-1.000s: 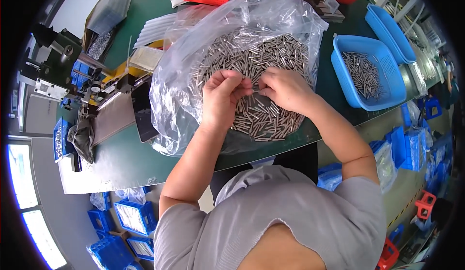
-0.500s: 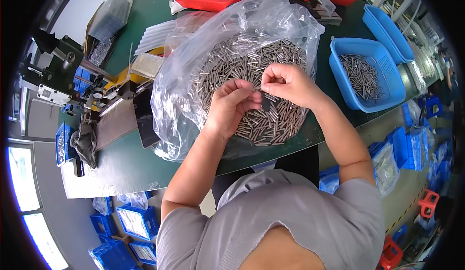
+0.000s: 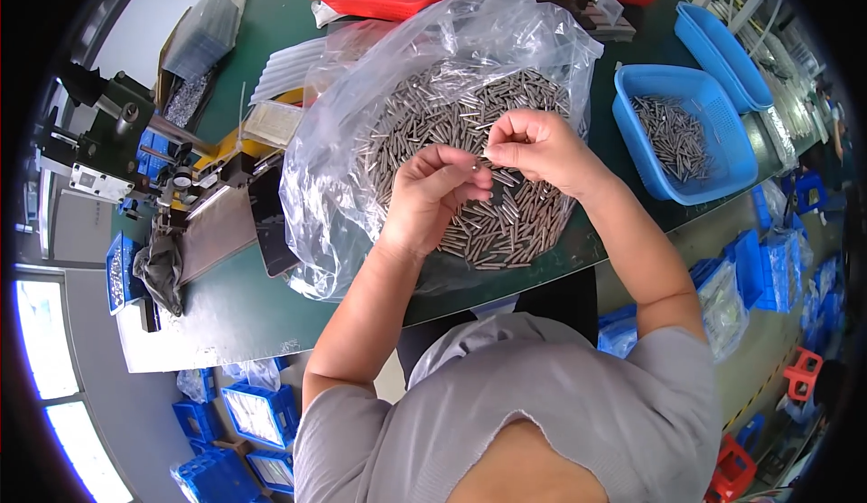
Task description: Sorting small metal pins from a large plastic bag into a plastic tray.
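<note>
Many slim grey metal pins (image 3: 506, 237) lie in a heap on a wide-open clear plastic bag (image 3: 321, 187). Above the heap, my left hand (image 3: 432, 194) is closed, its thumb and forefinger pinched at a tiny shiny bit that is too small to name. Close beside its fingertips, my right hand (image 3: 540, 153) is also closed, thumb against forefinger. Whatever the right fingers hold, if anything, is hidden. The two sets of fingertips almost meet.
A blue basket (image 3: 736, 155) with more metal pins stands to the right, beside another blue basket (image 3: 722, 56). Red baskets (image 3: 397, 6) are at the back. A bench device with a dial gauge (image 3: 181, 176) stands at the left of the green table (image 3: 262, 309).
Both hands stay over the heap, with the right fingertips slightly higher and closer to the left ones. A small shiny bit now shows at the left fingertips. The whole view has shifted slightly.
</note>
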A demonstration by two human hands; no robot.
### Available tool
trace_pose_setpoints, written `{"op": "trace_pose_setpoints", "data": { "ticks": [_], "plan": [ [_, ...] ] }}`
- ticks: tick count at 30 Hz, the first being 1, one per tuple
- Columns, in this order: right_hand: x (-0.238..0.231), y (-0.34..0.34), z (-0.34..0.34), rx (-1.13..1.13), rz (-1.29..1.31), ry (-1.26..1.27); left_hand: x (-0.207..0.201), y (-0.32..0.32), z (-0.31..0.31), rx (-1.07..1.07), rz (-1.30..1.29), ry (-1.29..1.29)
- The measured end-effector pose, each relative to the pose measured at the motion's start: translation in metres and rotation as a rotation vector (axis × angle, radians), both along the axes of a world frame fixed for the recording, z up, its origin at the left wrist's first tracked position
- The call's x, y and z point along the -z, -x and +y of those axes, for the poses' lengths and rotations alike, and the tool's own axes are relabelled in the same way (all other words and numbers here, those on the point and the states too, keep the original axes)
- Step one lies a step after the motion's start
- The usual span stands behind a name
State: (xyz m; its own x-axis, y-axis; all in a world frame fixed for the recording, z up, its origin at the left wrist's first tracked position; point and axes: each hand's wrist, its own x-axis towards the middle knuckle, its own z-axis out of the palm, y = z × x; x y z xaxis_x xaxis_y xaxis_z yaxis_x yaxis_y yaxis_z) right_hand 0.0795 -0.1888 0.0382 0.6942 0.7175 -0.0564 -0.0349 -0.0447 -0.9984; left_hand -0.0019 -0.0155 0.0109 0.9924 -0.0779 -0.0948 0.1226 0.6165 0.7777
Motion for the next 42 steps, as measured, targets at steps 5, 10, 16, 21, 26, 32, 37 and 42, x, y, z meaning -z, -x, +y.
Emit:
{"op": "trace_pose_setpoints", "data": {
  "ticks": [5,10,16,21,26,32,37,42],
  "plan": [
    [0.004,-0.005,-0.004,-0.010,0.112,-0.035,0.003,-0.001,0.001,0.010,-0.003,0.030],
    [0.000,-0.007,-0.008,-0.092,0.307,-0.091,0.000,0.000,0.001,-0.009,0.021,-0.014],
    [-0.003,-0.007,-0.008,-0.121,0.343,-0.055,0.001,0.001,0.002,0.016,0.001,-0.016],
    [-0.003,-0.008,-0.008,-0.124,0.347,-0.052,-0.002,0.001,0.001,0.031,0.004,-0.034],
    [-0.004,-0.008,-0.009,-0.125,0.339,-0.045,-0.002,0.000,0.002,0.057,0.009,-0.094],
    [0.005,-0.007,-0.004,-0.161,0.331,-0.078,0.001,0.001,-0.003,0.078,0.005,-0.054],
    [0.006,0.000,0.002,-0.073,0.298,-0.048,0.006,0.000,-0.003,0.046,0.006,0.022],
    [0.013,0.003,0.009,0.056,0.085,-0.027,0.005,0.001,-0.003,-0.024,0.022,0.043]
  ]
}}
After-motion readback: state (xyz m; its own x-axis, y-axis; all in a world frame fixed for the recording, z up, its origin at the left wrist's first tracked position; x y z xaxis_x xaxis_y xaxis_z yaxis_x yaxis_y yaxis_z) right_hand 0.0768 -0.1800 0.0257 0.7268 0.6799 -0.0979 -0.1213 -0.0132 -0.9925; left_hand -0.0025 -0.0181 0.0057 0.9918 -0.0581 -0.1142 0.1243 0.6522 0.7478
